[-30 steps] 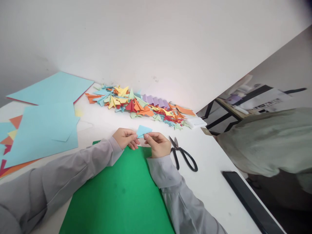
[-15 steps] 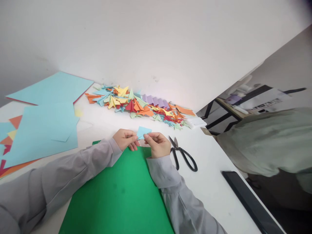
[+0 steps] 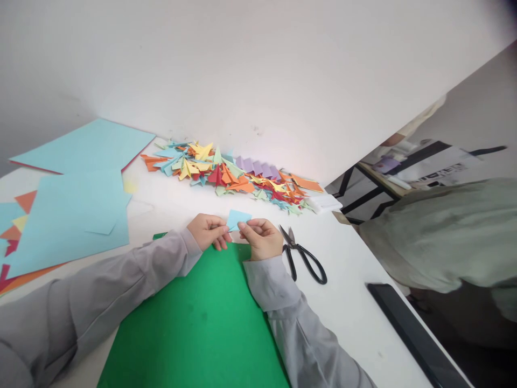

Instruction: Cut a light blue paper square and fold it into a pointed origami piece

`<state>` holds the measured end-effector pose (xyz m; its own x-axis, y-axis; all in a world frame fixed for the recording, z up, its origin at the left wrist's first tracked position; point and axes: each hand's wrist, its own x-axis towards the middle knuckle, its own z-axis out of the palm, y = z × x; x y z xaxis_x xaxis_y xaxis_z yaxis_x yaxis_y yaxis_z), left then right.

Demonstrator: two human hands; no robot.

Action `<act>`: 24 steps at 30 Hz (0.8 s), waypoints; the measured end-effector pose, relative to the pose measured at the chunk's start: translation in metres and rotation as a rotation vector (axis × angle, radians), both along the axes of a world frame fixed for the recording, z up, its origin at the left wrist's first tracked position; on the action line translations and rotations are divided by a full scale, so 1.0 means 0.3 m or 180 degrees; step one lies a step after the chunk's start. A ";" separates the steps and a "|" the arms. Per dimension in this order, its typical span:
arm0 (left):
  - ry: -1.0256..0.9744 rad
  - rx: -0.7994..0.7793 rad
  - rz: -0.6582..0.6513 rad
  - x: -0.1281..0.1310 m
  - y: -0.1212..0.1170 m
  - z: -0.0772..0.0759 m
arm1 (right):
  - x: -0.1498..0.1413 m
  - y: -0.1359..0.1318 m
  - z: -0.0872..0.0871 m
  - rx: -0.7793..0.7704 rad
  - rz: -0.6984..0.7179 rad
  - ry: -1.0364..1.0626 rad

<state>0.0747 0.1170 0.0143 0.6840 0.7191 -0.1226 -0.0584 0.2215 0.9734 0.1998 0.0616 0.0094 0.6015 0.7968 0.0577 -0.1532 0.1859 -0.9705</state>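
A small folded piece of light blue paper (image 3: 238, 217) is pinched between my two hands, above the far end of a green sheet (image 3: 202, 318). My left hand (image 3: 210, 230) grips its left corner between thumb and fingers. At the right edge, the thumb and fingers of my right hand (image 3: 263, 237) are closed on it; the fingers partly hide its lower edge. Black-handled scissors (image 3: 301, 253) lie just right of my right hand, blades pointing away and slightly apart.
A heap of small folded paper planes (image 3: 226, 175) in many colours lies along the wall. Large light blue sheets (image 3: 76, 215) cover the left side. A white object (image 3: 325, 203) and a flat black object (image 3: 416, 328) are on the right. Beyond the table edge is a person in grey-green clothing (image 3: 444, 231).
The blue paper has turned slightly and more of its face shows; both hands keep their grip and stay nearly in place. The person at the right has moved an arm into view.
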 end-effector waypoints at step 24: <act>0.0174 0.0153 -0.0152 0.001 -0.008 0.002 | -0.003 0.002 -0.008 0.0015 0.0197 0.0276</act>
